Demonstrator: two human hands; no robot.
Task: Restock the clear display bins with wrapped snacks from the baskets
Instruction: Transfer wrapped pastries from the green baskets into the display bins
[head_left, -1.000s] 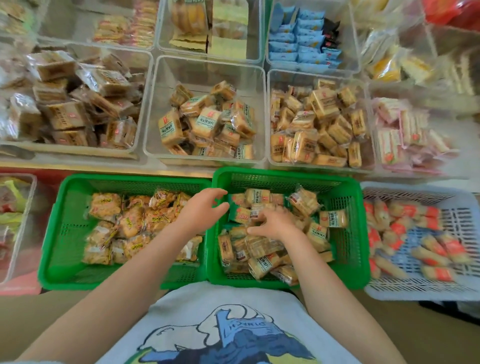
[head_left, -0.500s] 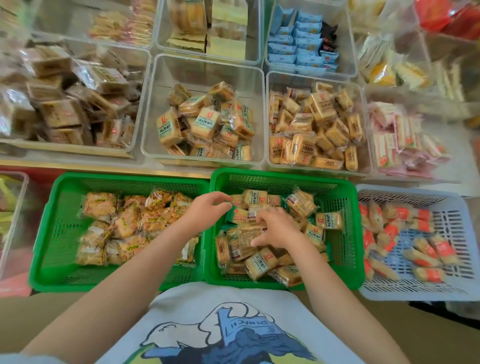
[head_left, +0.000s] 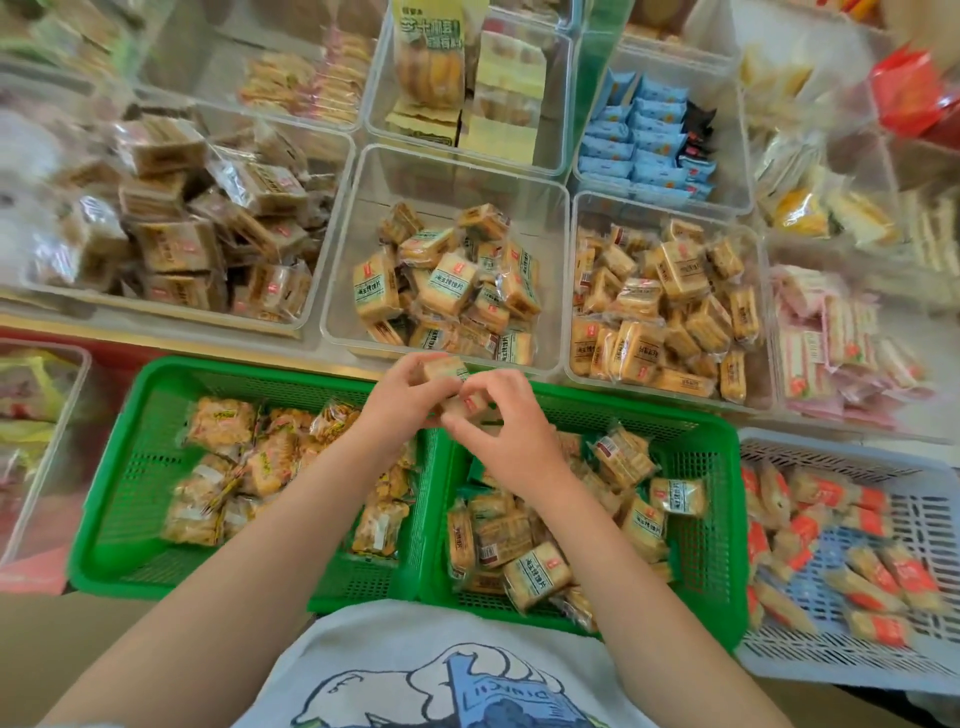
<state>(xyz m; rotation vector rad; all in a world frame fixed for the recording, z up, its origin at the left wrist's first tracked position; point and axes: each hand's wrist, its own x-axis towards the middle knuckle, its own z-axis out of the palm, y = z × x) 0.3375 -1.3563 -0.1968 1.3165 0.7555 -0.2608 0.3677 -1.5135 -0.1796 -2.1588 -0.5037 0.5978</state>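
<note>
Together, left hand (head_left: 402, 397) and right hand (head_left: 506, 423) pinching crinkly wrapped snacks (head_left: 451, 382) (square, tan).

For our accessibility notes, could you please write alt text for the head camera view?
A person's left hand and right hand together hold small wrapped biscuit packets above the middle green plastic basket, just short of a clear plastic display bin half filled with matching packets. Neighbouring baskets and bins hold other wrapped snacks.

1. Left hand (head_left: 402, 397) and right hand (head_left: 501, 415) raised from inside the middle green basket (head_left: 717, 519) to its far rim.
2. Both now hold wrapped snack packs (head_left: 447, 371); earlier fingers rummaged among the pile.
</note>
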